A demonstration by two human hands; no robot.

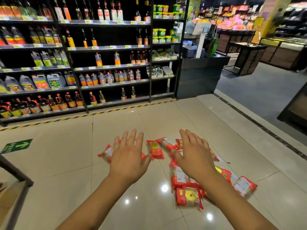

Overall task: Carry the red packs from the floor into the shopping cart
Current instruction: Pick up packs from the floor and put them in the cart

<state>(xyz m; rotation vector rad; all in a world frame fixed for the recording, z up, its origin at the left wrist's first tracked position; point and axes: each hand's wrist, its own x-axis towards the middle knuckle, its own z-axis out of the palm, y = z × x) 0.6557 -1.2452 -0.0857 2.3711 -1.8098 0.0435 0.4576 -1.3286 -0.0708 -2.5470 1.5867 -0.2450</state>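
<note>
A dark metal frame (15,175) and a green arrow sticker (16,145) mark the left edge of the tiled floor (66,171). The left hand (127,161), fingers spread and empty, hovers palm down over one red pack (106,152). A second pack (155,149) lies between the hands. The right hand (194,156), likewise spread and empty, is over the scattered red packs (187,195) at mid-floor, before the bottle shelves (108,68).

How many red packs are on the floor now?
About 8 red packs: one under the left hand, two between the hands, one under the right hand, four clustered nearer right. Hands may hide others.
</note>
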